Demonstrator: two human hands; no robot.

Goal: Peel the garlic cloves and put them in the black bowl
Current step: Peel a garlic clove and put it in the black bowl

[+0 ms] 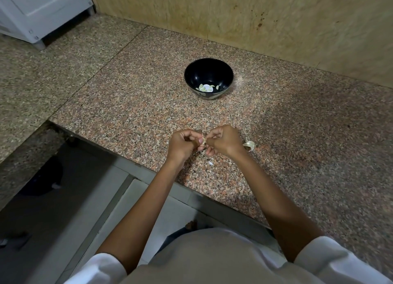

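The curled fingers of the left hand [182,144] and right hand [223,140] pinch one garlic clove [203,140] above the tabletop's [287,122] near edge, while the black bowl [227,75] toward the far edge holds a few peeled cloves [205,88].

Speckled granite counter [297,135], beige wall [276,18], white appliance [32,7]

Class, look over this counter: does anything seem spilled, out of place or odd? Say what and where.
Only peeling litter: a curl of garlic skin lies on the granite counter by the right hand, a small flake nearer the edge. The black bowl stands upright, peeled cloves inside.
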